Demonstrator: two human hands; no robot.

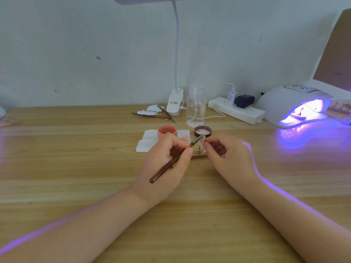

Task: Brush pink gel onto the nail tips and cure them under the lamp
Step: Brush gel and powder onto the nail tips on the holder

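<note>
My left hand (167, 160) grips a brown nail brush (175, 159), its bristles reaching up to a small pale nail tip (201, 142). My right hand (228, 156) pinches that tip's stand just to the right of the bristles. Below them a small wooden holder (199, 156) carries metal pegs. An open pot of pink gel (167, 131) stands on white wipes (147, 142), with its dark lid (202, 131) to the right. The white curing lamp (292, 105) glows purple at the right, with nail stands inside.
A clear liquid bottle (196, 105), a clip-on desk lamp (175, 102), tweezers and tools (163, 114) and a white power strip (237, 110) line the back of the wooden table (76, 158). A brown board (336, 50) leans at the right wall.
</note>
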